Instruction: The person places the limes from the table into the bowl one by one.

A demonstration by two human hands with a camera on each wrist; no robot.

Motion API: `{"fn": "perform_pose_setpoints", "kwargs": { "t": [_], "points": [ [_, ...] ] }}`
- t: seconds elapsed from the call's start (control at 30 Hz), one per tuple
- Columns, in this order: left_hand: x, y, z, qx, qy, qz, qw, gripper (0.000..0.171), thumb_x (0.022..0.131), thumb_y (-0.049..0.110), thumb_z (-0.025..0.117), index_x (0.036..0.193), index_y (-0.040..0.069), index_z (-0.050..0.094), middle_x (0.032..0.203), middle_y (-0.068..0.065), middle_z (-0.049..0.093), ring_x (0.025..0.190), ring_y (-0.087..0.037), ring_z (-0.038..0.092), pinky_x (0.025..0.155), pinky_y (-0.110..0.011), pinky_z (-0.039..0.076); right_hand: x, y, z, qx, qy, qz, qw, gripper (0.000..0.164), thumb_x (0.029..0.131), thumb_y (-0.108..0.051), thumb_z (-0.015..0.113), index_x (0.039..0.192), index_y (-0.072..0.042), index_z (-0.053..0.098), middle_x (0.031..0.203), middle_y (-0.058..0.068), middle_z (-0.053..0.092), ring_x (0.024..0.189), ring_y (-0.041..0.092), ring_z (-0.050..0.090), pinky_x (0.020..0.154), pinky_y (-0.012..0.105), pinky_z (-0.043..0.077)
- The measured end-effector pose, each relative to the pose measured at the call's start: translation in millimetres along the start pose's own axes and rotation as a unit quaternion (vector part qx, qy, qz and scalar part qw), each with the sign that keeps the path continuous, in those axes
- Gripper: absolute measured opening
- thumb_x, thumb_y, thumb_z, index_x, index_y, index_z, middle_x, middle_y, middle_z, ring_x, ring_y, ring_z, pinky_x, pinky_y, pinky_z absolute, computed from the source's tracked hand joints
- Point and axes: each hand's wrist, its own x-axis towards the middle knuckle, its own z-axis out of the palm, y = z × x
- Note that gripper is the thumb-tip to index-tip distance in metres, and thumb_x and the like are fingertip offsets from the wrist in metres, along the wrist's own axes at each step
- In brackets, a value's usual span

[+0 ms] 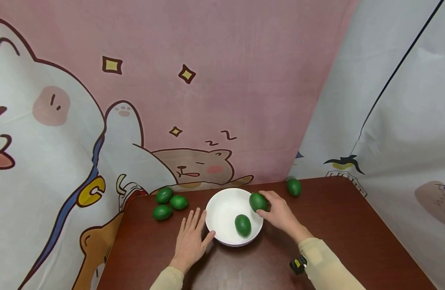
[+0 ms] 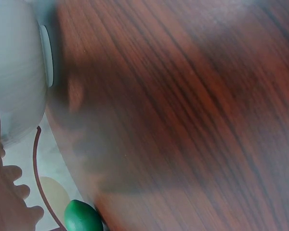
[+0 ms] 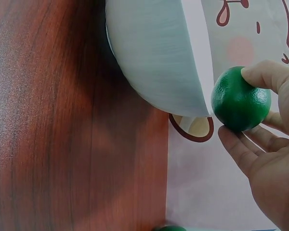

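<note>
A white bowl [image 1: 222,213] stands on the table with one green lime [image 1: 242,225] inside it. My right hand [image 1: 280,213] pinches another lime [image 3: 241,100] between thumb and fingers, at the bowl's right rim. In the head view that lime overlaps the rim; the right wrist view shows it just beyond the lip. On the other side, my left hand [image 1: 191,241] has its fingers spread and straight, with the thumb tip right at the bowl's left edge. Nothing is held in it.
Three more limes [image 1: 164,195] lie grouped at the table's back left. A single lime [image 1: 294,187] sits near the back edge, right of the bowl. Behind the brown wooden table [image 1: 335,225] hangs a pink cloth [image 1: 244,80] with cartoon animals.
</note>
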Motion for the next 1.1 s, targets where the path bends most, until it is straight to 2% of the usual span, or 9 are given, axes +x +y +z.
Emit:
{"fn": "perform_pose_setpoints", "kwargs": {
  "t": [0.37,0.7,1.1],
  "points": [
    [1.0,1.0,-1.1,0.006,-0.004,0.0,1.0,0.077,0.101,0.062,0.052,0.161,0.017,0.039,0.165,-0.014,0.036,0.155,-0.035,0.028,0.122,-0.059,0.026,0,-2,5,0.0,-0.005,-0.008,1.0,0.064,0.08,-0.01,0.086,0.138,0.002,0.061,0.131,0.018,0.064,0.112,0.034,0.065,0.095,0.05,0.055],
    [0.9,0.6,1.9,0.006,-0.007,-0.006,0.9999,0.078,0.1,0.062,0.053,0.162,0.018,0.037,0.167,-0.012,0.034,0.156,-0.034,0.027,0.123,-0.059,0.025,-1,-6,9,-0.001,-0.018,-0.011,1.0,0.064,0.081,-0.011,0.086,0.138,0.004,0.059,0.131,0.02,0.063,0.112,0.035,0.065,0.095,0.052,0.055],
    [-0.9,-1.1,1.9,0.002,0.003,-0.005,1.0,0.078,0.099,0.06,0.057,0.161,0.017,0.038,0.166,-0.013,0.035,0.155,-0.035,0.029,0.122,-0.06,0.026,-2,-10,16,-0.046,-0.029,-0.025,0.998,0.061,0.082,-0.013,0.087,0.136,0.001,0.062,0.131,0.017,0.063,0.116,0.034,0.061,0.096,0.052,0.054]
  ]
}}
